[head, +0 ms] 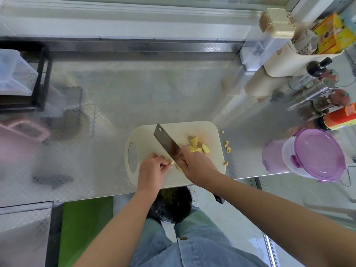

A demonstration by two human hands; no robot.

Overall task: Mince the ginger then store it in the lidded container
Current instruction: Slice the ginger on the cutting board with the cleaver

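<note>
Top-down view of a steel counter [134, 93]. A cream cutting board [202, 130] lies near the front edge, its handle hole to the left.

The ginger is pale yellow and cut into rough chunks and slices, still coarse. The main ginger pile [195, 146] sits on the right half of the board, just beyond the right hand [196, 166]. Some pieces show a tan edge. A few small bits [227, 147] lie off the board on the counter, just beside its right edge. One more lies near the board's lower right corner.

Fingers of the left hand [152, 169] are curled, the fingertips pinching a small ginger piece [171, 162] down on the board, right next to the blade.

The right hand is closed round the handle of a cleaver [165, 143], gripping close up against the blade. The blade is broad, rectangular steel with a hole near its far corner. It runs diagonally up and left across the board and passes just right of the pinched piece. The black handle end shows under the right forearm.

The lidded container [316, 157] is a clear round tub with a purple clip lid, lid on. It stands at the counter's right front edge, well apart from the board.

Bottles and shakers [317, 93] line the right side. A dark bin [171, 207] sits below the counter edge, between the forearms.
</note>
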